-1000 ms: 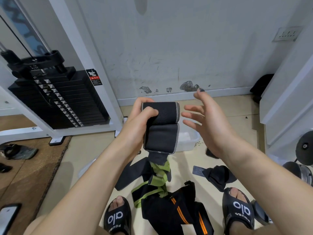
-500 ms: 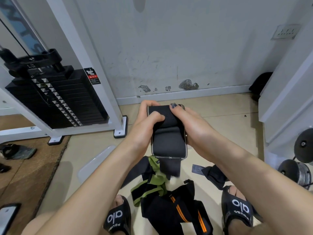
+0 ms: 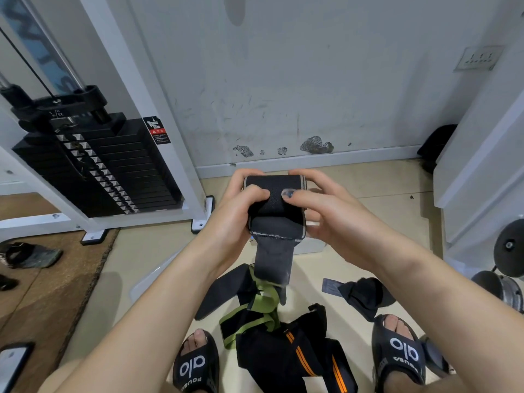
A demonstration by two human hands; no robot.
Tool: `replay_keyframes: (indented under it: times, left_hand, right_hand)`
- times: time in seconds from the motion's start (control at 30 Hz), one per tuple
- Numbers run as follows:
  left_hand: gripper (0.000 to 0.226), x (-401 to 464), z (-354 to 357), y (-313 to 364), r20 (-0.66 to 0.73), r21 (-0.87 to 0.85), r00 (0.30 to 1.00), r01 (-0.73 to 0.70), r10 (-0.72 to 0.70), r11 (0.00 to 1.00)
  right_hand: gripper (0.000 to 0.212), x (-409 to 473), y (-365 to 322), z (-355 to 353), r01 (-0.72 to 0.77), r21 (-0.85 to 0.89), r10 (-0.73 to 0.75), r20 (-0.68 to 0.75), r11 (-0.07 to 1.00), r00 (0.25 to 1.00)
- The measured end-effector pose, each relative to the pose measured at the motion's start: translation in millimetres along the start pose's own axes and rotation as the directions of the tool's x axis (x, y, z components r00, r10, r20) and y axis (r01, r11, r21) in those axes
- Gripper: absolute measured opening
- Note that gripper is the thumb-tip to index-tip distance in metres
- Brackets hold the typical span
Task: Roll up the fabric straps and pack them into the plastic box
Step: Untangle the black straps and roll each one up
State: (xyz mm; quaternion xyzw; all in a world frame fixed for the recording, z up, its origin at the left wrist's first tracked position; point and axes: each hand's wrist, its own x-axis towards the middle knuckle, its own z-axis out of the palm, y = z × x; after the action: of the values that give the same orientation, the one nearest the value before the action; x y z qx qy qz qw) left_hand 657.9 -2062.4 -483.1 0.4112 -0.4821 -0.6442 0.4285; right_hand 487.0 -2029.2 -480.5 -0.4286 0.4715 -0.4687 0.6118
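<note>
Strap [image 3: 273, 205], black with grey edging, half rolled, tail hanging.

A scuffed white wall [image 3: 283, 80] with chipped paint above its baseboard [image 3: 306, 161] runs beyond the hands. Left of them stands a white-framed cable machine with a black weight stack [image 3: 93, 168]. Beige floor tiles [image 3: 368, 194] lie beneath, a brown mat [image 3: 42, 293] at far left. A wall socket [image 3: 477, 58] sits upper right, dumbbells [image 3: 504, 279] lower right.
</note>
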Motion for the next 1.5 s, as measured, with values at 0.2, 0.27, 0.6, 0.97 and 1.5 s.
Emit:
replay_keyframes:
  times: [0.2,0.27,0.6,0.97,1.5]
  left_hand:
    - [0.033,-2,3,-3,0.06,0.043,0.998,-0.018,0.015,0.999]
    - [0.024,-2,3,-3,0.066,0.069,0.998,0.014,-0.019,0.998]
    - [0.022,2,0,-6,-0.009,0.058,1.0,0.02,-0.019,0.998]
    - [0.029,5,-11,-5,-0.082,0.268,0.989,-0.1,0.126,0.958]
    - [0.044,-2,-1,-11,0.077,0.32,0.989,-0.147,0.129,0.936]
  right_hand:
    - [0.017,2,-1,3,0.02,-0.026,-0.022,-0.083,0.999,0.996]
    - [0.018,3,0,1,0.047,-0.032,-0.05,-0.092,0.998,0.994]
    - [0.037,-1,-1,2,-0.066,0.105,0.073,-0.067,0.992,0.995]
    - [0.073,-5,1,14,-0.106,0.041,0.11,-0.125,0.994,0.986]
    - [0.056,2,-3,11,-0.057,0.238,0.108,-0.207,0.97,0.972]
